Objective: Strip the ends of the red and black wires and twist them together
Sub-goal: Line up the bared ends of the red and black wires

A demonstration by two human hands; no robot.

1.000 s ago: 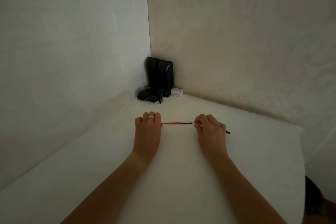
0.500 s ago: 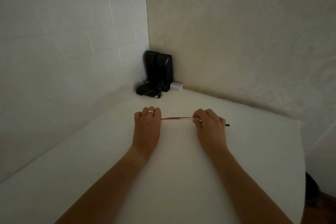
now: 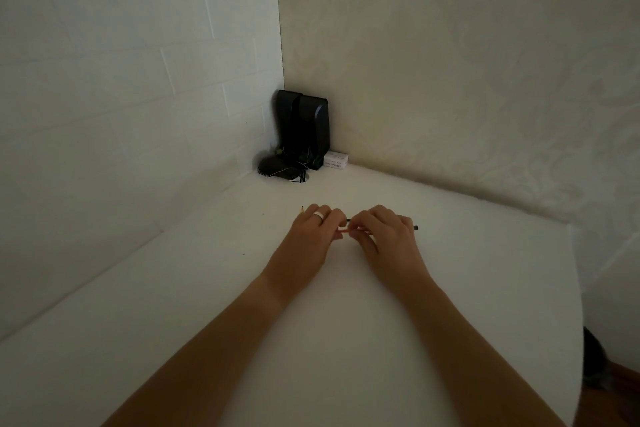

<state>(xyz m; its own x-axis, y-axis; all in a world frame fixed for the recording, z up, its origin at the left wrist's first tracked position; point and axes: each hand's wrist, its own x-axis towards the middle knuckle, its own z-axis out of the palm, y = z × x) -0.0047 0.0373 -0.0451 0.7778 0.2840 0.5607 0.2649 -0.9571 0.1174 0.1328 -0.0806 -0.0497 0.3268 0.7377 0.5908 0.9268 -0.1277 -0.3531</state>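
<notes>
1. The left hand (image 3: 313,234) lies knuckles up on the white table (image 3: 485,288), its fingers curled closed around the wires, with a pale ring (image 3: 319,216) on one finger.
2. The right hand (image 3: 388,239) sits just beside it at its 3 o'clock, fingertips pinched shut on the wires; the two hands nearly touch.
3. The red wire (image 3: 343,231) shows only as a short stretch in the narrow gap between the hands, gripped at both sides.
4. The black wire (image 3: 415,227) pokes out past the right hand at its 2 o'clock, and a dark sliver of it also appears in the gap just above the red one.
5. A small dark tip (image 3: 302,209) sticks out at the left hand's 11 o'clock; which wire it belongs to cannot be told.
6. Whether any end is stripped or twisted is hidden by the fingers.
7. At 12 o'clock from the hands, well apart in the wall corner, stand two black speakers (image 3: 304,128), with a tangle of dark cables (image 3: 284,170) at their foot and a small white box (image 3: 335,160) just beside them at 3 o'clock.
</notes>
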